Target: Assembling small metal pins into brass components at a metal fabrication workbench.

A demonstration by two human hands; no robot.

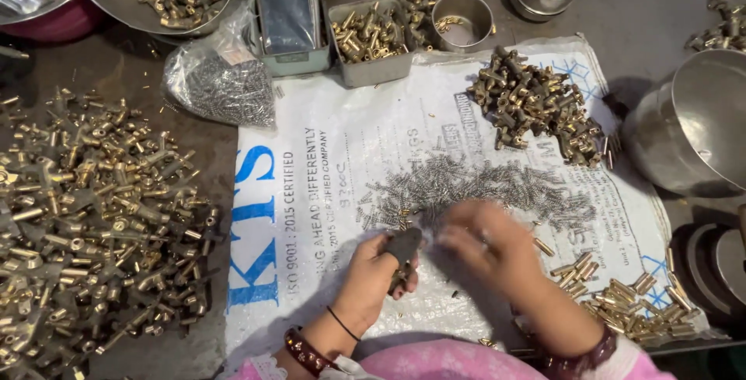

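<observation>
My left hand (373, 275) is closed around a dark brass fitting (403, 249), held just above a white woven sack (326, 155) spread on the floor. My right hand (489, 244) is blurred with motion beside it, fingers spread over a scatter of small steel springs (466, 186). I cannot tell whether it pinches anything. A small heap of short brass pins (622, 294) lies to its right. A pile of dark brass fittings (536, 104) sits at the far right of the sack.
A large heap of brass fittings (85, 217) covers the floor at left. A plastic bag of springs (221, 85), a grey box of brass parts (369, 38), steel bowls (462, 19) and a big steel pot (695, 123) ring the sack.
</observation>
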